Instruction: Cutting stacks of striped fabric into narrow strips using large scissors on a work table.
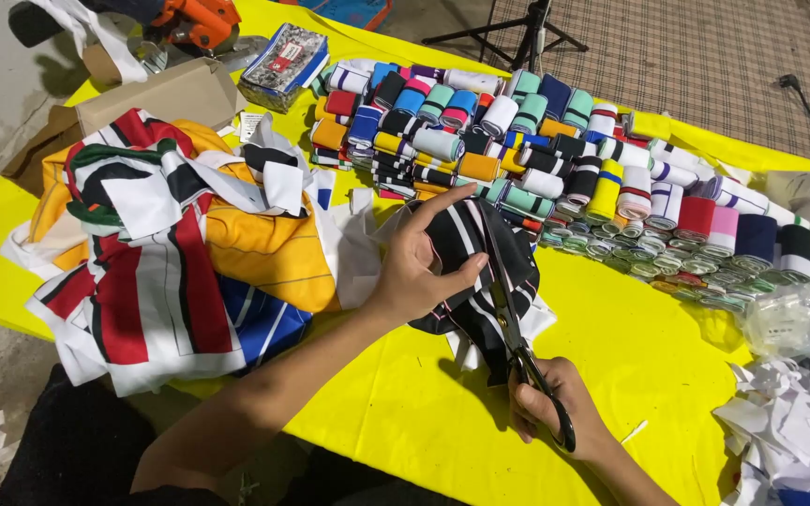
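Left hand [421,265] grips a black striped fabric piece [480,272] mid-table on the yellow table [611,347], near its front edge. Right hand [555,408] is clenched around scissors [510,314], blades lying on the fabric.

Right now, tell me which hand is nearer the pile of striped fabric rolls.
Left. The left hand holds the black striped cloth just below the rolls; the right hand works the scissors farther down.

Black white-striped fabric piece [466,272] lies bunched on yellow table, black scissors [517,328] across it
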